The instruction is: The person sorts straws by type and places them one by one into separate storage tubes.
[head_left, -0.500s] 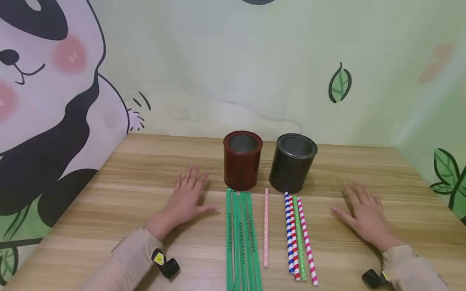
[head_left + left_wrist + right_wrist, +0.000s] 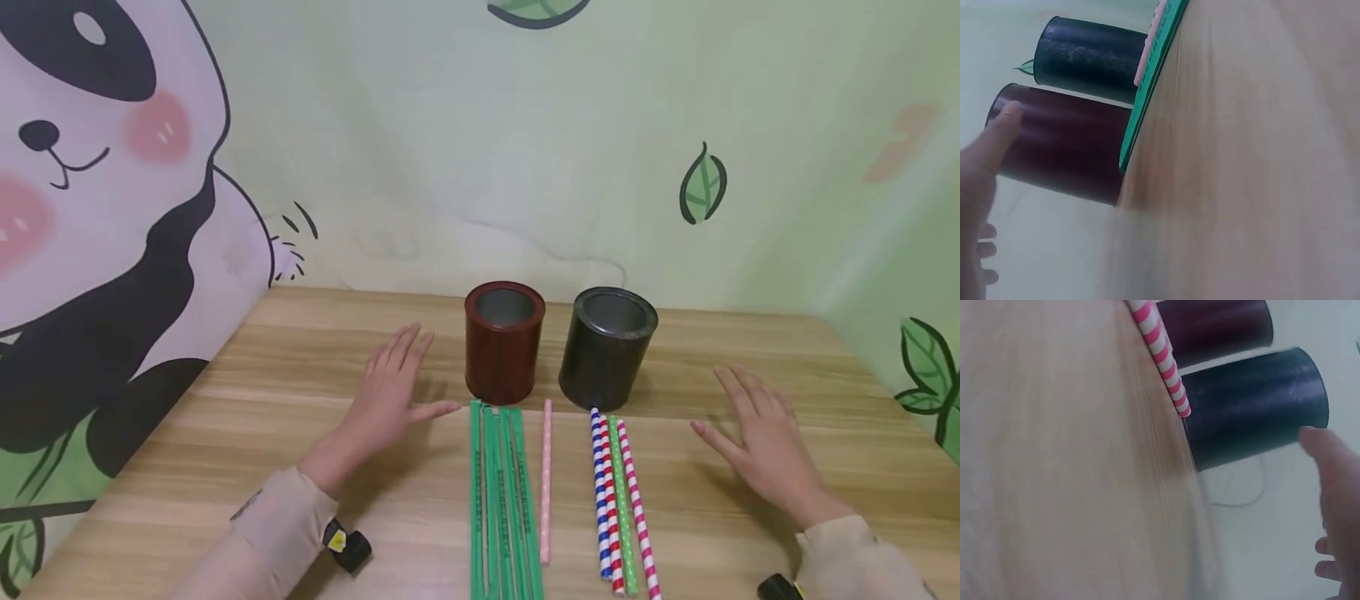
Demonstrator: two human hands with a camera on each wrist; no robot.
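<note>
My left hand (image 2: 381, 398) hovers over the table left of the dark red cup (image 2: 501, 358), fingers spread, holding nothing. Its thumb points toward several slim green wrapped sticks (image 2: 501, 500) with dark print, laid side by side. My right hand (image 2: 768, 446) is raised at the right with fingers extended, also holding nothing. Closest to it lie a pink-striped paper straw (image 2: 637, 504), a green dotted straw (image 2: 624, 517), a red-striped one (image 2: 611, 517) and a blue-striped one (image 2: 601, 500). A single pale pink straw (image 2: 547, 483) lies between the two groups.
A black cup (image 2: 606, 358) stands right of the red one, both upright with open tops, just beyond the straws. Behind the wooden table (image 2: 247, 433) rises a pale green wall (image 2: 420, 150) with a painted panda (image 2: 187, 308) and leaves. Cameras are strapped to both wrists.
Both hands have lifted off the tabletop, where they lay flat before. The head view has tilted up slightly, so cups and straws sit lower in it. Straws and cups keep their places.
</note>
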